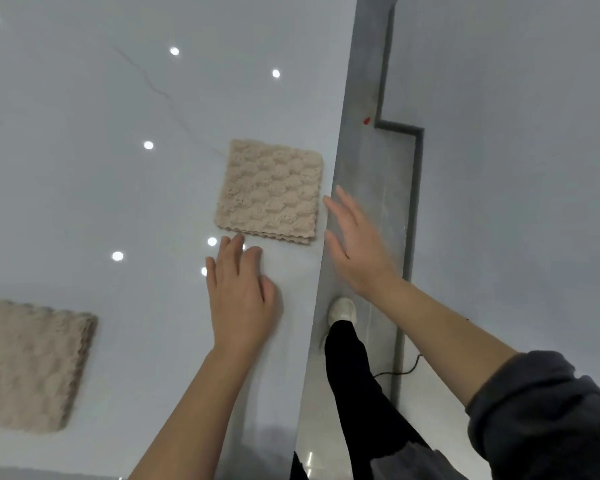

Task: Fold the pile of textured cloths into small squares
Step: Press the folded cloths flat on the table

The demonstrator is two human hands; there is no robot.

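A beige textured cloth [270, 192], folded into a small square with its layered edges showing, lies on the glossy white table [101, 188] close to the right edge. My left hand [240, 292] hovers flat just below it, fingers straight, fingertips near the cloth's lower left corner. My right hand [355, 244] is spread open beside the cloth's right side, over the table edge, not touching the cloth. A stack of beige textured cloths [28, 365] lies at the lower left, partly cut off by the frame.
The table's right edge [326, 237] runs diagonally from top to bottom. Beyond it is grey floor with a dark border strip [413, 216], my leg in black trousers [357, 386] with a white shoe [342, 310], and a thin black cable [400, 372].
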